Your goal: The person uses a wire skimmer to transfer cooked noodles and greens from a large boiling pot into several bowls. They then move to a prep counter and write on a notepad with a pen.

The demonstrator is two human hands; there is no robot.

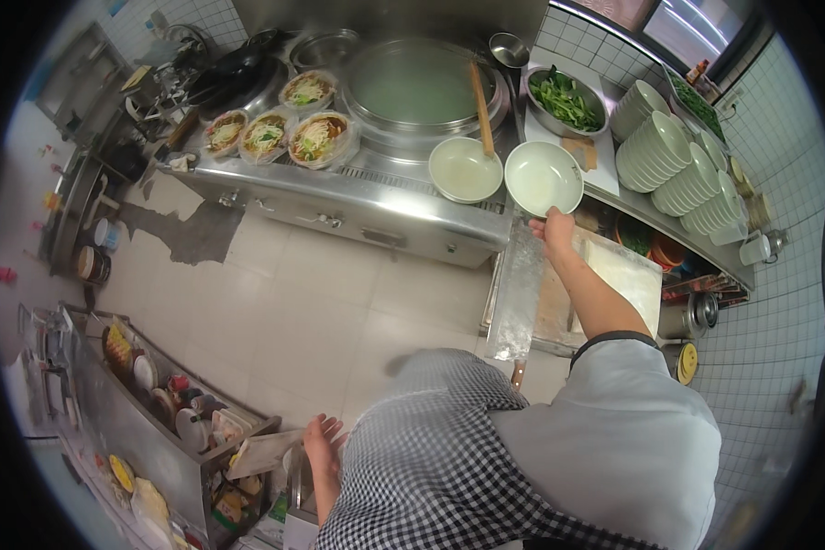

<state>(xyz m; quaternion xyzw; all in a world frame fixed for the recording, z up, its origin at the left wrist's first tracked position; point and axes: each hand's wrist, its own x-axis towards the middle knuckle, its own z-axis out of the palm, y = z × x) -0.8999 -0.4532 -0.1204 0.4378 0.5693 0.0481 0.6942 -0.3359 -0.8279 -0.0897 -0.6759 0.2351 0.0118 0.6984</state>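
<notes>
My right hand [555,232] grips the near rim of a pale green bowl [543,175], which appears to hold nothing. Just left of it, a second pale bowl [464,172] rests on the front of the steel stove [392,148]. Behind that bowl, a wooden stick [481,103] leans across the rim of a large pot of cloudy liquid [412,86]. Low beside my checked apron hangs my left hand [324,440], holding nothing, its fingers apart. It is nearest to a pale board [265,454] at the corner of a steel counter.
Several plastic-covered bowls of noodles [320,139] stand at the stove's left. On the right counter are a basin of leafy greens [567,103] and stacked bowls [653,151]. A wide-bladed knife [515,309] lies at the edge of a floured board [553,302]. Tiled floor [302,295] stretches between the counters.
</notes>
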